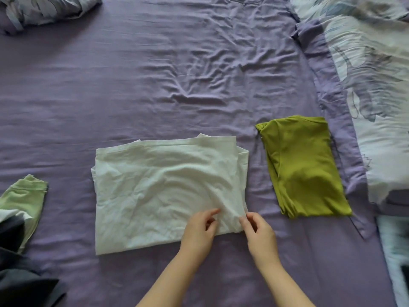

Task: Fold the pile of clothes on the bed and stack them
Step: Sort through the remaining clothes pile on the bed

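A white garment point(163, 189) lies partly folded into a wide rectangle on the purple bedsheet point(155, 74). Both hands meet at its near right corner. My left hand point(199, 231) rests on the cloth with its fingers pinching a wrinkle. My right hand point(259, 233) pinches the corner edge just beside it. To the right lies an olive-green garment point(305, 169), folded flat and apart from the white one. At the left edge sits a pile of unfolded clothes: a pale green piece point(26, 200) on top of dark grey fabric point(20, 280).
A floral duvet point(376, 74) with a purple border runs down the right side of the bed. Another bunch of floral bedding point(44, 9) lies at the far left corner. Wrinkled purple sheet stretches beyond the garments.
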`<move>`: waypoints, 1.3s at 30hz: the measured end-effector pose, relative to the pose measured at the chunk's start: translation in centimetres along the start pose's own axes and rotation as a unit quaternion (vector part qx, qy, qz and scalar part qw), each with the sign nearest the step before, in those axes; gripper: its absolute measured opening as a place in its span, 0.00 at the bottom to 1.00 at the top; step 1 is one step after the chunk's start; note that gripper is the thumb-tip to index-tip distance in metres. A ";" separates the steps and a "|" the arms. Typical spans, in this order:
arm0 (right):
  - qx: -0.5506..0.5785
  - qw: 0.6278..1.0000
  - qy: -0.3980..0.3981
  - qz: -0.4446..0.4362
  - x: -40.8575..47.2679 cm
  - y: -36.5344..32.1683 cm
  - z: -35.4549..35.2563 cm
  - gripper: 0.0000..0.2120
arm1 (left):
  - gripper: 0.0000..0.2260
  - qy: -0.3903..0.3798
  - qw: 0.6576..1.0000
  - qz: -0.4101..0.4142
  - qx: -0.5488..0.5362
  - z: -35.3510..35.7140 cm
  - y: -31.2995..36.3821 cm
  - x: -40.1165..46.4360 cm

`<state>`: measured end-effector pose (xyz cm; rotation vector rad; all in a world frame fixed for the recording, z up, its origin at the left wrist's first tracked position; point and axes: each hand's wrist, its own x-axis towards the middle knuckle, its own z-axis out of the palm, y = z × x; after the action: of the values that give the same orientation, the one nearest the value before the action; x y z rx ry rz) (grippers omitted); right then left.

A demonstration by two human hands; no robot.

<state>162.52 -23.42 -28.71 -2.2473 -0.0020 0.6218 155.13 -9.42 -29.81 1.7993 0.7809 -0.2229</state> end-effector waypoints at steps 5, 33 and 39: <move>-0.046 0.999 -0.018 0.011 1.8 -0.2 -2.6 0.05 | 0.16 0.041 0.998 -0.042 0.010 -1.0 -0.5 -0.1; -0.172 0.928 -0.239 -0.230 -1.9 -15.3 13.5 0.17 | 0.09 0.239 0.876 -0.223 -0.356 -16.6 -8.3 -6.9; -0.180 0.918 -0.280 -0.216 -2.6 -21.7 21.9 0.27 | 0.03 0.241 0.830 -0.194 -0.464 -16.7 -9.0 -9.5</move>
<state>154.82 6.35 -24.90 -2.2141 -0.9413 1.0528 138.75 3.39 -25.68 0.7401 1.3266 0.3353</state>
